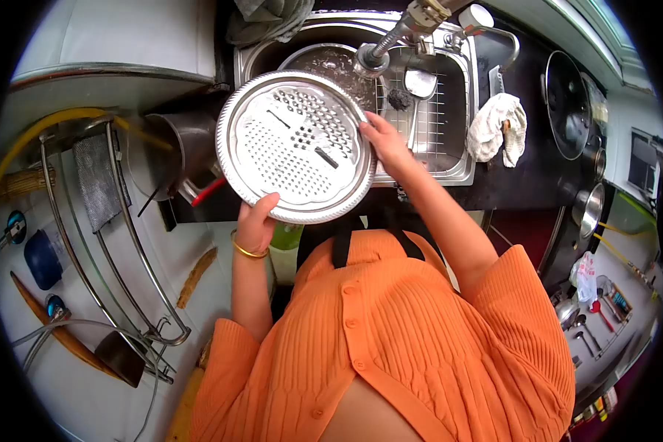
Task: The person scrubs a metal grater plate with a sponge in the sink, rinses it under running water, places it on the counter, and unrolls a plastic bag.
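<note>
A round metal tray (232,110) carries a flat metal grater plate (280,155) with rows of holes and two slots. My left hand (259,221) grips the tray's lower edge, thumb on the rim. At the right edge my right hand (385,144) pinches the rim the same way. The fingers of both hands are partly hidden beneath the tray. Just behind the tray lies the double sink (465,155), its left basin holding a large round metal vessel (328,59).
In the right basin are a wire rack (436,125), a spatula (420,82) and a dark scrubber (399,99). The faucet (372,60) hangs over the sink. A white cloth (497,129) and a lid (567,105) lie right; a pot (171,151) stands left.
</note>
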Demonstrator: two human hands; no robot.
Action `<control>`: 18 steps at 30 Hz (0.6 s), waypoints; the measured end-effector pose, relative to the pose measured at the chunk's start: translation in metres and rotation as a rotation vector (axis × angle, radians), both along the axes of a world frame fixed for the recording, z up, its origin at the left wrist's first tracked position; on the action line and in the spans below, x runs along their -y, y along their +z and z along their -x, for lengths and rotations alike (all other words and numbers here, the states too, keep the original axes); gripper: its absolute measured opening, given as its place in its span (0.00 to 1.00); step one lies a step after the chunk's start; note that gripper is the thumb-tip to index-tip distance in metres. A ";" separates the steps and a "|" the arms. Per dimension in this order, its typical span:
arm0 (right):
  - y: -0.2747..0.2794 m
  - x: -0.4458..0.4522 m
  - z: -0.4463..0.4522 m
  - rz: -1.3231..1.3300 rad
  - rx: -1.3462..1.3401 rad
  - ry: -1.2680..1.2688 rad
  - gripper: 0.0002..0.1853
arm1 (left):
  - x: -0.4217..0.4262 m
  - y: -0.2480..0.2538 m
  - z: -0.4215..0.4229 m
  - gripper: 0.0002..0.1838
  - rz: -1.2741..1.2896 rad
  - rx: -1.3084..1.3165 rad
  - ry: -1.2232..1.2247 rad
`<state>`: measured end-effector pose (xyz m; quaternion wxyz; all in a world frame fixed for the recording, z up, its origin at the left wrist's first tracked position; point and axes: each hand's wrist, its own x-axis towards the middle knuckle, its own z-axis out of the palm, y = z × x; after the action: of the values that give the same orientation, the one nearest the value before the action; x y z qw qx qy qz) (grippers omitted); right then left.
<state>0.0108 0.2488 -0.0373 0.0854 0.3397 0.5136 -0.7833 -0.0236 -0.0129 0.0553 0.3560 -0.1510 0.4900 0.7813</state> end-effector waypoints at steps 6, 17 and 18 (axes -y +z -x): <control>-0.017 0.045 -0.001 0.077 0.036 -0.066 0.17 | 0.023 0.008 0.019 0.33 -0.115 -0.141 -0.079; -0.001 0.081 -0.023 1.292 0.304 0.031 0.22 | -0.012 0.031 0.036 0.26 -0.063 -0.271 -0.268; -0.002 0.084 -0.024 1.419 0.248 0.119 0.27 | -0.012 0.031 0.037 0.24 -0.061 -0.277 -0.265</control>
<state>0.0349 0.1649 -0.0391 0.3855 0.2605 -0.1145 -0.8778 -0.0605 -0.0007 0.0859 0.3894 0.0348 0.5258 0.7554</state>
